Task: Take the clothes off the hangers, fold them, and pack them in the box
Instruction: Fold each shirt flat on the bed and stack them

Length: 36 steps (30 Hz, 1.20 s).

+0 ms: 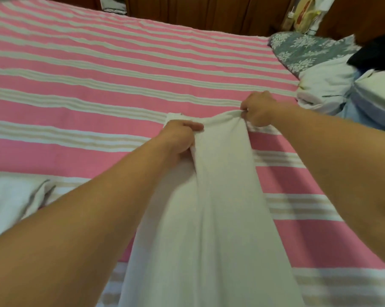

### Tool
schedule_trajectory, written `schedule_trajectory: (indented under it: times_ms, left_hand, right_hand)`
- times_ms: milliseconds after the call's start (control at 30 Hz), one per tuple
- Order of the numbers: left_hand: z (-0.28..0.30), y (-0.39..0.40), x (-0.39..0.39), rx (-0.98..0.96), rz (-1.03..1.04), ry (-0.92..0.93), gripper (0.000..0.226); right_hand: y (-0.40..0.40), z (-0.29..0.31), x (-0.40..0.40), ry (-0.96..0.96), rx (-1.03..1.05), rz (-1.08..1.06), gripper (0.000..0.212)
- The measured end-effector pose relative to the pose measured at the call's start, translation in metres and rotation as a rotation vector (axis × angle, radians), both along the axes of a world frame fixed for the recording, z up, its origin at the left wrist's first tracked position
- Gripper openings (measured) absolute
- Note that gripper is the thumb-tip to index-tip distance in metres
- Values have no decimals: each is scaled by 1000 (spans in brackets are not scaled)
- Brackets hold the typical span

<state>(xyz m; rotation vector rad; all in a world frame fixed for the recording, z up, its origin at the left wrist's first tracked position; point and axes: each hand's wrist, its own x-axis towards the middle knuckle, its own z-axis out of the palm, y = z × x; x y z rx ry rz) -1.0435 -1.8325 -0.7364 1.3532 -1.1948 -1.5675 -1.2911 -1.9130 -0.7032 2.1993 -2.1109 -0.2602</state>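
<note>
Both far corners of the white garment (211, 196) were held in a closed grip: the left hand (178, 138) was curled around a bunched edge, and the right hand (256, 110) pinched the opposite corner between thumb and fingers. The garment was stretched lengthwise across the bed (98, 69), running from the near edge out to the hands, already doubled into a long narrow strip. No hanger or box was visible.

For a clean fold, the two corners would best be kept level and drawn taut before being laid down, so that the central ridge is flattened rather than pressed into a crease; the bunched cloth under the left hand would need to be smoothed out first.

The cloth appeared soft, thin and matte, draping in loose lengthwise folds. The bedcover was woven in broad pink and pale stripes with a slightly ribbed texture. A heap of other clothes (333, 89) was seen at the right, well apart.
</note>
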Motion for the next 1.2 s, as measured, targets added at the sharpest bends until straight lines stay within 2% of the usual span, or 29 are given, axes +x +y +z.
schedule_trajectory:
  times_ms: [67,233,333,467,567,667,733,800,833,867,900,967,1067,1133,1200]
  left_hand:
    - [-6,0,-6,18,15,-47,53]
    - [-16,0,-6,43,54,33,50]
    - [-10,-2,-8,13,12,-14,50]
    - [1,-13,-18,-72,-35,-156,37]
    - [-16,-26,-27,-196,-79,-382,37]
    - [-14,-36,-27,-417,-82,-769,47]
    - [-11,-51,-11,-508,43,-1051,46]
    - [-15,-69,14,-396,62,-1251,56]
    - [-17,-73,23,-313,12,-1286,60]
    - [-19,-77,27,-269,-43,-1266,57]
    - [-19,-80,28,-294,-73,-1217,46]
    - [-19,-82,26,-428,-33,-1127,21]
    - [-7,-91,28,-495,210,-1002,22]
    - [-8,-99,32,-510,242,-1041,23]
    - [-19,-104,32,-532,198,-1162,23]
  right_hand:
    - [-4,-12,-3,14,27,-68,31]
    - [7,-33,24,-334,-85,-24,26]
    - [20,-40,27,-346,-72,27,28]
    - [14,-39,20,-342,-155,-137,26]
    - [13,-50,28,-306,-139,-174,26]
    - [15,-54,32,-449,-162,-211,42]
    - [20,-49,31,-573,-196,-310,52]
    - [27,-48,28,-668,-169,-411,66]
    - [32,-49,29,-678,-126,-448,69]
    - [35,-51,30,-666,-103,-457,64]
    - [34,-53,31,-640,-112,-439,48]
    - [32,-53,34,-603,-208,-410,19]
    - [22,-43,32,-546,-395,-375,21]
    - [13,-42,34,-468,-436,-302,21]
    - [3,-50,38,-399,-400,-279,20]
